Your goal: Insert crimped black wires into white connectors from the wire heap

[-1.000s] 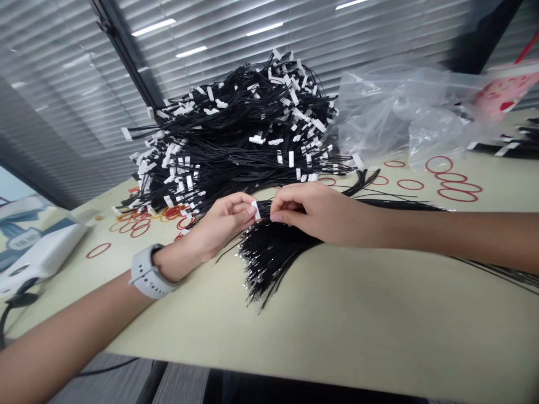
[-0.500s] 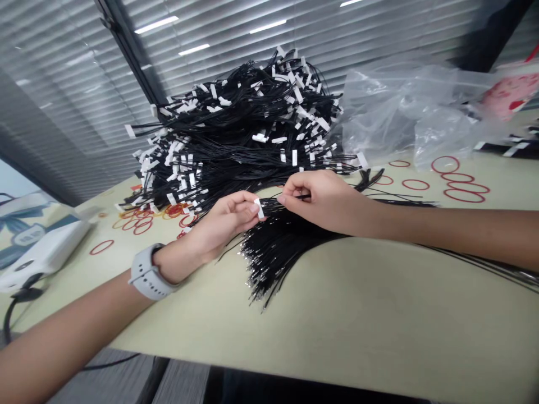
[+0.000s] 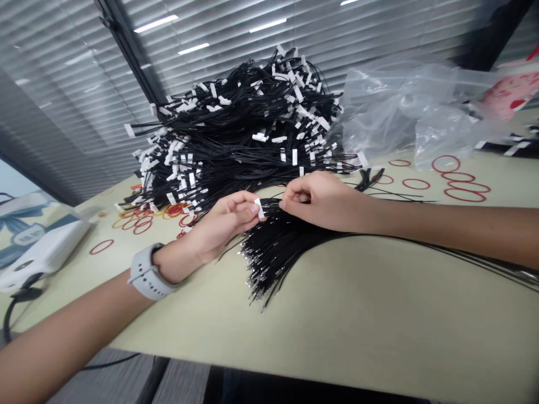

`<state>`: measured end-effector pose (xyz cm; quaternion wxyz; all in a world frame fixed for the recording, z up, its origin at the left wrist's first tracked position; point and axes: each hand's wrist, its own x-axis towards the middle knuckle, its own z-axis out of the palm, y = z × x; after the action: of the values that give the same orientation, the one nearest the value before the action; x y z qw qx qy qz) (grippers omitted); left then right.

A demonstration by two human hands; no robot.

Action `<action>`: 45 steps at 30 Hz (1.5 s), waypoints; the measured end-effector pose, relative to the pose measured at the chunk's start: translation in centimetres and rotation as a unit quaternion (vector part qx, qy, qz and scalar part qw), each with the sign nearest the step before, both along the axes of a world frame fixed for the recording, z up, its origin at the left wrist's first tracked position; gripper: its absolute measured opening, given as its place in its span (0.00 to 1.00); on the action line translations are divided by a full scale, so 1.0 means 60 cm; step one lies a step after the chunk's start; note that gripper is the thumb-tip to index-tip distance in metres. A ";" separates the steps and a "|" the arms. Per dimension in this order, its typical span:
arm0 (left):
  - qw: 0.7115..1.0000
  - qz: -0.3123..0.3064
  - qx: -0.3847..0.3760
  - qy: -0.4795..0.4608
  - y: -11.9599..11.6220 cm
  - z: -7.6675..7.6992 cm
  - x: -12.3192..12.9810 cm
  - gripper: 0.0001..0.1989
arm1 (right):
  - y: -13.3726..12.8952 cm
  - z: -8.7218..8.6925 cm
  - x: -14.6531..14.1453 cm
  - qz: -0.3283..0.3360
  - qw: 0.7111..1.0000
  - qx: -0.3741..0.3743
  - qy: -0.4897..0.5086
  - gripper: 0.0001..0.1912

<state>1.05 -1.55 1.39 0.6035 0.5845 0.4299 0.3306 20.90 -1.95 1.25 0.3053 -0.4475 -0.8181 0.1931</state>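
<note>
My left hand (image 3: pixel 225 221), with a grey watch band at the wrist, pinches a small white connector (image 3: pixel 259 208). Thin black wires run from the connector toward my right hand (image 3: pixel 322 201). The thumb and forefinger of my right hand are pressed together at a black wire, just right of the connector. Under both hands a fanned bundle of black wires (image 3: pixel 278 247) with shiny metal tips lies on the table. Behind the hands rises a big heap of black cables (image 3: pixel 248 123) with white connectors.
Red rubber bands (image 3: pixel 465 187) lie at the right, and red and yellow ones (image 3: pixel 143 219) at the left. Clear plastic bags (image 3: pixel 379 118) stand at the back right. A white box-shaped device (image 3: pixel 46 247) with a black cable sits at the left edge of the table (image 3: pixel 357 325).
My right hand's fingertips have shifted very slightly to the right along the wires. My left hand and the white connector have stayed in place.
</note>
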 end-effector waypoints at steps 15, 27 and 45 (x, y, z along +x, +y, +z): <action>1.000 -0.016 0.007 0.012 -0.001 0.001 0.000 0.02 | 0.004 0.006 0.003 -0.009 0.998 -0.053 0.013 0.08; 1.000 -0.009 0.002 0.017 0.000 0.002 0.000 0.03 | 0.003 0.002 0.003 -0.004 0.999 -0.033 0.004 0.09; 0.998 -0.017 -0.042 -0.053 0.000 -0.005 0.002 0.05 | 0.010 -0.002 0.006 0.035 0.993 -0.101 0.059 0.10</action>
<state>1.15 -1.54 1.07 0.6552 0.5471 0.4011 0.3324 21.24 -1.38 1.15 0.2992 -0.4346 -0.7904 0.3112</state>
